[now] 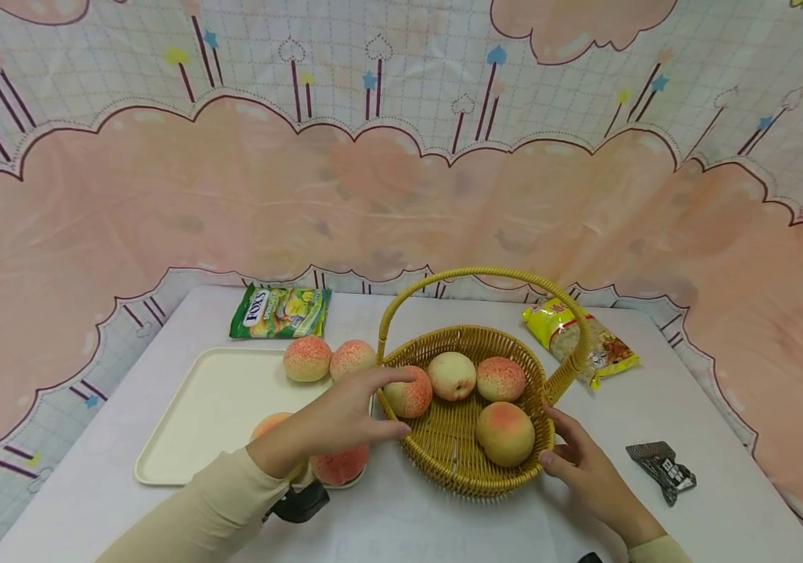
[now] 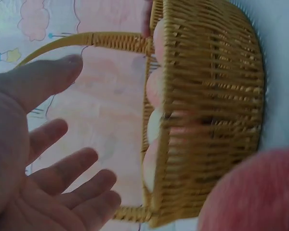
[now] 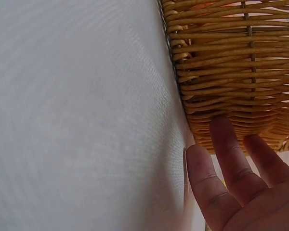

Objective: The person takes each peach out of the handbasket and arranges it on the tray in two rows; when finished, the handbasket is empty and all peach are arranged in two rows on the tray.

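Note:
A yellow wicker basket [image 1: 467, 486] with a tall arched handle [image 1: 474, 272] stands between my hands. Inside it lie several peaches, among them a yellow-orange peach [image 1: 505, 434] and a pale peach [image 1: 452, 376]. My left hand [image 1: 348, 413] hovers by the basket's left rim with fingers spread and holds nothing; its fingertips overlap a speckled peach [image 1: 415, 397] in the head view. Against the basket's right outer wall rests my right hand [image 1: 587, 473], fingers loosely extended along the weave [image 3: 250, 86] and thumb near the rim.
Left of the basket, a cream tray [image 1: 193, 426] bears several more peaches, including a red peach [image 1: 340, 464] under my left wrist and a speckled peach [image 1: 306, 359]. Behind lie a green candy bag [image 1: 280, 313] and a yellow snack bag [image 1: 584, 344]. A small black packet [image 1: 661, 469] lies far right.

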The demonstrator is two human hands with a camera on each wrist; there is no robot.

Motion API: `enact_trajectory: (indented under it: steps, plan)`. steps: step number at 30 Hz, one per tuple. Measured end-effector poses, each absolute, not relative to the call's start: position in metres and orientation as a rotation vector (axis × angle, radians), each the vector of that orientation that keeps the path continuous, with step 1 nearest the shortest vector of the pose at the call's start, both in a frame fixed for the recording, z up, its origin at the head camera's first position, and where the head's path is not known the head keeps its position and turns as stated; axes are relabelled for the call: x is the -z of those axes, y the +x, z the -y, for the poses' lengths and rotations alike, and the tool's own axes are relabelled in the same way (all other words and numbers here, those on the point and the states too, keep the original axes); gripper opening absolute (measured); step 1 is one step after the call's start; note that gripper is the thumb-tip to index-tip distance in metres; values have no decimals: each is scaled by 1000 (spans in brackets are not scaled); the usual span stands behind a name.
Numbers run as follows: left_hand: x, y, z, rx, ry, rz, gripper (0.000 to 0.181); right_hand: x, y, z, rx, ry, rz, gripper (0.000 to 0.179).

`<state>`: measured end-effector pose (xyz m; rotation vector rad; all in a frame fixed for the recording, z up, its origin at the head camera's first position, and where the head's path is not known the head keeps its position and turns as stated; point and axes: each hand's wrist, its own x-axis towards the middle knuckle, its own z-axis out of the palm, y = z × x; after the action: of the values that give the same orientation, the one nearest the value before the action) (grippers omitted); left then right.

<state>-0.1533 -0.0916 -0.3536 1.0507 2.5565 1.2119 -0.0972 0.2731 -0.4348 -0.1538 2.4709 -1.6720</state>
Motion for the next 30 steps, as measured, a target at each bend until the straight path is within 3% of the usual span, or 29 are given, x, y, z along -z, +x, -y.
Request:
enact_trajectory:
  steps: [7,30]
  plan:
    - [365,-164,67,-1261,899,-2573,63,436,-98,-275,1675,-173,-2453,67]
    - [377,-185,33,-1160,760,-2663,66,435,-98,-276,1700,-167,-2432,67]
